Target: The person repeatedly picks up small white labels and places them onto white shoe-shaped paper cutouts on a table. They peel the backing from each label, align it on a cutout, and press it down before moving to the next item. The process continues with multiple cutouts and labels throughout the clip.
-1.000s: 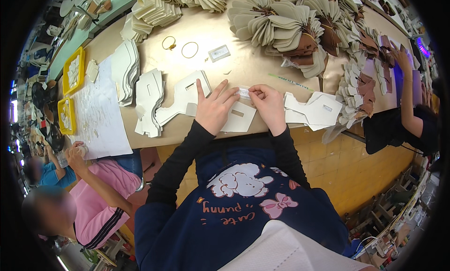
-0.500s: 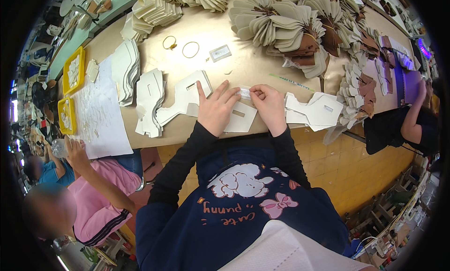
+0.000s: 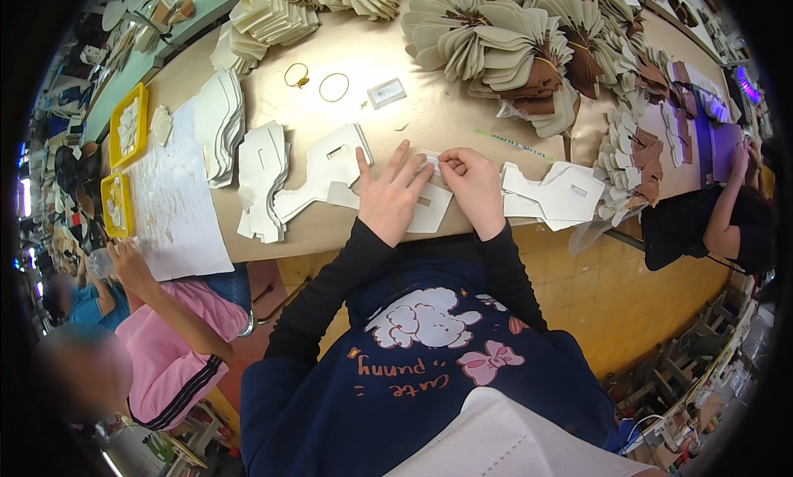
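A white cut-out piece with a slot (image 3: 429, 216) lies flat near the table's front edge, partly under my hands. My left hand (image 3: 388, 198) rests over it with fingers spread, its fingertips close to a small whitish label (image 3: 432, 157). At the label's right side, my right hand (image 3: 474, 188) is closed in a pinch at its edge. Left of my hands is another slotted white piece (image 3: 330, 165), beside a stack of similar pieces (image 3: 263, 175). More white pieces (image 3: 555, 194), the top one with a label in its slot, lie to the right.
Bundles of cream and brown pieces (image 3: 512, 47) crowd the far right. Two rubber bands (image 3: 334, 87) and a small clear-topped packet (image 3: 386, 94) lie ahead, with a green strip (image 3: 512, 144) nearer. Yellow trays (image 3: 118, 204) stand left, by a seated person in pink (image 3: 169, 345).
My left hand has shifted slightly right, its fingers spreading toward the label. The right hand stays almost in place, still pinching. The person in pink has moved slightly.
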Motion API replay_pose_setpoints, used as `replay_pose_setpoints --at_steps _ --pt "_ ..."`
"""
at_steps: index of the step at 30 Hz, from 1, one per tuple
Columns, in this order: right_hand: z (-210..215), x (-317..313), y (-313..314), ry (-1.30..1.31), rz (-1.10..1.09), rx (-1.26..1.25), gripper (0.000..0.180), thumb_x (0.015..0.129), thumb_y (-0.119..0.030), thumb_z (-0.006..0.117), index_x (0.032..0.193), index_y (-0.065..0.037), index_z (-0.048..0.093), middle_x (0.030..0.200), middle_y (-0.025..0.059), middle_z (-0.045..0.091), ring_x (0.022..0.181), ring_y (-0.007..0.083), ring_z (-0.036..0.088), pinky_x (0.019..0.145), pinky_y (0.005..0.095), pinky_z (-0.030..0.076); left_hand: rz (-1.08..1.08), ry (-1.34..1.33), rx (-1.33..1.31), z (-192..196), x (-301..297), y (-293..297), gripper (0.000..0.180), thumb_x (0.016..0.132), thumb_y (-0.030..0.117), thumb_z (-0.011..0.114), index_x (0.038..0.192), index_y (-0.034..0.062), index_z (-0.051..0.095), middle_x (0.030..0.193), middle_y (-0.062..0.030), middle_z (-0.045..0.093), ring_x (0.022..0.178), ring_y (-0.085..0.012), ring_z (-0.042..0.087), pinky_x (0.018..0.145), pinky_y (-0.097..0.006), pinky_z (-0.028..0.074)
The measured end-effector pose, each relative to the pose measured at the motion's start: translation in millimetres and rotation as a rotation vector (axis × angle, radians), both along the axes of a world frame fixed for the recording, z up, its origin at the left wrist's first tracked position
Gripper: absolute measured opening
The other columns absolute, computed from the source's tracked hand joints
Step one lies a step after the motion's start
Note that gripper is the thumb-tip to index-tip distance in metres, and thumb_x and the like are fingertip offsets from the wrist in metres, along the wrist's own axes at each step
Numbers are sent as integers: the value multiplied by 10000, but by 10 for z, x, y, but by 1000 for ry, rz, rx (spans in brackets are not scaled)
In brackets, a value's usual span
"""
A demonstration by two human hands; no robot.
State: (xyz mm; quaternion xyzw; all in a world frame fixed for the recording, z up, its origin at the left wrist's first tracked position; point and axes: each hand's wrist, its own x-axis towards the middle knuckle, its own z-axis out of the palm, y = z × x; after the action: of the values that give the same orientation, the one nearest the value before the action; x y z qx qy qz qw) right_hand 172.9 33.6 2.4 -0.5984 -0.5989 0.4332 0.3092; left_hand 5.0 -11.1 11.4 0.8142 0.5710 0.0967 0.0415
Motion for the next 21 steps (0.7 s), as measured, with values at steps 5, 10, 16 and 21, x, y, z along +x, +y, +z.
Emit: replay_pose_setpoints --at_steps 5,10,16,21 --pt "-11 17 4 19 1 -22 139 875 -41 671 976 44 717 758 76 705 614 113 648 599 254 515 -10 16 -41 17 -4 -18 420 882 109 565 1290 184 629 1367 26 557 1395 -194 431 1120 -777 109" --pt "-16 19 6 43 -1 -42 140 876 -39 672 981 44 713 752 73 706 619 112 657 599 255 518 -13 30 -36 24 -28 -90 460 887 118 568 1336 209 603 1426 35 533 1397 -193 429 1128 -765 114" --pt "-45 37 5 32 18 -11 140 882 -43 671 981 47 709 752 76 702 624 116 665 599 250 519 46 9 -52 21 51 -124 584 853 40 585 1392 264 560 1449 50 517 1392 -194 439 1116 -772 148" --pt "-18 50 -13 55 -10 -43 138 899 -40 660 999 49 696 755 89 698 623 119 665 603 257 527 80 17 -70 5 100 -155 579 859 30 578 1389 263 560 1470 46 500 1402 -190 430 1106 -789 108"
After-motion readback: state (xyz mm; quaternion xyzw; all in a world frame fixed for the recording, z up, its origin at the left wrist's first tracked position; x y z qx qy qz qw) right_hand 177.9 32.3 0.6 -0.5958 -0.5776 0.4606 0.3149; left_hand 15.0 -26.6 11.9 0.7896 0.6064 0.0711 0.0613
